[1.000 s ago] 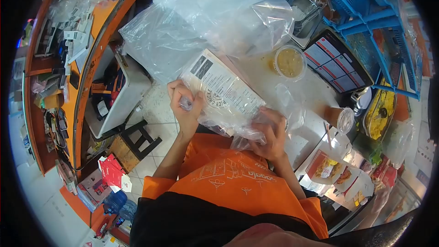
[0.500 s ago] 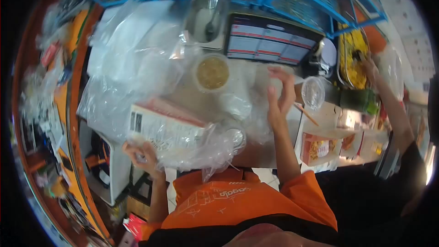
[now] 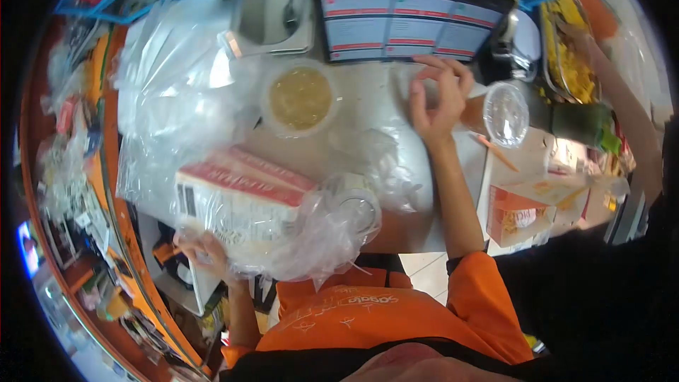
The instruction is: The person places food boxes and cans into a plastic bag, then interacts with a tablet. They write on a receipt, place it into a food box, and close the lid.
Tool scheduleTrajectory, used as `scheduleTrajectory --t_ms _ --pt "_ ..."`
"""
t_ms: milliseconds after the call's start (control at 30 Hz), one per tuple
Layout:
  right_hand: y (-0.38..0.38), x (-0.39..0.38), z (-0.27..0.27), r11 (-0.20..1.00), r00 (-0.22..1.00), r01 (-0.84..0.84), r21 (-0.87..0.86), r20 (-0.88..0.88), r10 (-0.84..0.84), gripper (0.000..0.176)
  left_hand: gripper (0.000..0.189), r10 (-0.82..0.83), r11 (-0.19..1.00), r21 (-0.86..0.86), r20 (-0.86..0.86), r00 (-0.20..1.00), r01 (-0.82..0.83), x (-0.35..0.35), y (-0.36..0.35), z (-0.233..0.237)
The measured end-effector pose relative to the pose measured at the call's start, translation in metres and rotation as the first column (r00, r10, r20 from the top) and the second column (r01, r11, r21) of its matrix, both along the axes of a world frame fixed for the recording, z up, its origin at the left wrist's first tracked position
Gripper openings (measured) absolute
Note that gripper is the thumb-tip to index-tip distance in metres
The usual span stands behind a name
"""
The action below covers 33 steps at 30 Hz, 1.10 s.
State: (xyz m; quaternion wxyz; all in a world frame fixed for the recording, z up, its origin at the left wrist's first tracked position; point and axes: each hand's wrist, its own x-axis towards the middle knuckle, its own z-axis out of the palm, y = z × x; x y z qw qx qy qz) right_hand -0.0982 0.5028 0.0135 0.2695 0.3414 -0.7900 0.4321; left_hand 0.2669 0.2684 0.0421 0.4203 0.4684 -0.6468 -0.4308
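My left hand (image 3: pixel 204 253) is at the lower left corner of a bagged box (image 3: pixel 240 205) with red and white print; its fingers are blurred, and whether they grip the plastic is unclear. My right hand (image 3: pixel 442 99) is raised just below the lit tablet screen (image 3: pixel 410 25), fingers apart and holding nothing. Between the hands lie crumpled clear plastic (image 3: pixel 385 163) and a white roll (image 3: pixel 357 209). A round tub of yellowish liquid (image 3: pixel 300 97) stands behind the box.
Clear plastic bags (image 3: pixel 184 92) cover the left side. A steel container (image 3: pixel 272 10) holds a spoon. At right are a clear-lidded cup (image 3: pixel 506 114), a green-capped bottle (image 3: pixel 583 126) and a printed box (image 3: pixel 523 216). Another person's hand (image 3: pixel 576 35) reaches into a yellow food tray (image 3: pixel 559 64).
The view has shifted, so the tablet and tub look larger and nearer. My right hand has come closer to the screen's lower edge. My left hand stays by the bagged box.
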Motion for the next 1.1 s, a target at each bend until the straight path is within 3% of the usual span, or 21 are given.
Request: scheduleTrajectory --t_ms 67,100,133,167,200,233,333,400,500,733,967,1033,1100 --pt "0.0 0.0 0.0 0.998 1.0 0.028 0.058 -0.001 -0.028 0.012 0.017 -0.072 0.993 -0.097 -0.031 0.997 0.068 0.001 -0.015 -0.015" --pt "0.0 -0.001 0.001 0.997 1.0 0.028 0.076 0.006 -0.028 0.012 0.022 -0.093 0.987 -0.123 0.097 0.991 0.104 -0.012 -0.019 -0.003" --pt "0.0 0.0 0.0 0.995 1.0 0.02 0.094 0.013 -0.022 0.011 0.021 -0.151 0.982 -0.105 0.086 0.985 0.159 0.007 -0.033 -0.027" --pt "-0.001 0.0 -0.002 0.993 0.999 0.031 0.113 0.027 -0.034 0.01 0.022 -0.192 0.865 -0.412 0.255 0.948 0.286 -0.021 -0.029 -0.006" --pt "-0.002 0.0 -0.004 0.99 0.998 0.047 0.133 0.038 -0.053 0.01 0.022 -0.159 0.986 0.028 -0.096 0.983 0.162 -0.023 -0.02 -0.005" --pt "-0.002 0.0 -0.005 0.99 0.998 0.036 0.135 0.047 -0.042 0.011 0.023 -0.212 0.969 -0.133 -0.026 0.977 0.207 -0.037 -0.017 0.007" --pt "-0.004 -0.001 -0.006 0.984 0.998 0.021 0.176 0.05 -0.03 0.017 0.024 -0.207 0.936 -0.278 0.063 0.976 0.217 -0.05 -0.015 0.021" --pt "-0.006 -0.002 -0.004 0.975 0.999 0.03 0.222 0.036 -0.039 0.021 0.025 -0.257 0.95 -0.198 -0.063 0.964 0.24 -0.053 -0.012 0.023" --pt "-0.009 0.0 0.001 0.978 0.998 0.049 0.204 0.038 -0.057 0.03 0.026 -0.242 0.951 -0.21 -0.052 0.969 0.227 -0.057 -0.011 0.03" --pt "-0.009 0.001 -0.002 0.984 0.997 0.057 0.169 0.049 -0.066 0.032 0.026 -0.243 0.956 -0.196 -0.105 0.964 0.22 -0.059 -0.01 0.025" --pt "-0.002 -0.002 -0.007 0.995 0.998 0.048 0.091 0.043 -0.052 0.024 0.024 -0.192 0.956 -0.228 -0.012 0.981 0.184 -0.047 -0.013 0.005" --pt "0.0 -0.002 -0.005 0.996 0.996 0.064 0.07 0.054 -0.067 0.021 0.023 -0.181 0.971 -0.169 -0.051 0.982 0.17 -0.049 -0.01 0.011" --pt "-0.002 -0.002 -0.003 0.993 0.994 0.089 0.076 0.053 -0.093 0.017 0.024 -0.161 0.986 -0.072 -0.124 0.979 0.153 -0.026 -0.023 -0.02"
